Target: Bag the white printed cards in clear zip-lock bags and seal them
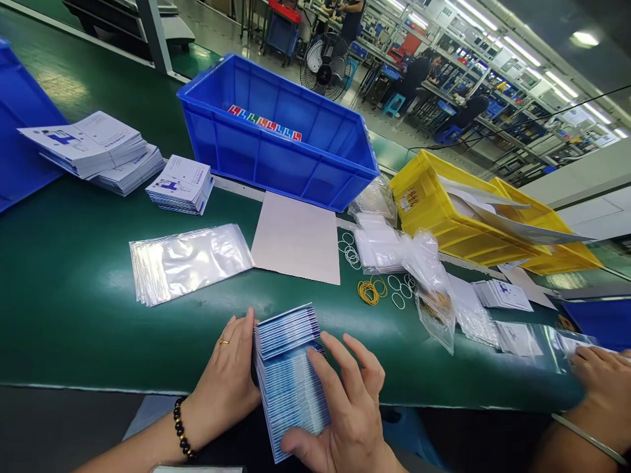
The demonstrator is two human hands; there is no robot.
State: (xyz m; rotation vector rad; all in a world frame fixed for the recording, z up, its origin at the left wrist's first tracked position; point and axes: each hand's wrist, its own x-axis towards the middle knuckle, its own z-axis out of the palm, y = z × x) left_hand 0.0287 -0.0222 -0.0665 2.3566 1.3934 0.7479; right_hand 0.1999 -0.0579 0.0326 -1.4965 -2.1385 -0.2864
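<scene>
A thick stack of folded blue-and-white leaflets (293, 387) is held above the table's front edge, its fanned edges facing up. One group at the far end leans apart from the others. My left hand (231, 371) grips the stack's left side, fingers together; a ring and a beaded bracelet are on this arm. Across the right side lies my right hand (345, 401), index finger and thumb set on the leaflets and the other fingers raised and apart. Ahead are a pile of clear plastic bags (192, 263) and a grey-white board (298, 240).
Leaflet stacks (180, 184) lie at back left. A blue bin (276, 144) and a yellow bin (444, 203) line the back. Rubber bands (369, 292) and plastic-wrapped packs (377, 243) lie to the right. At far right, another person's hand (604, 374) touches a clear bag.
</scene>
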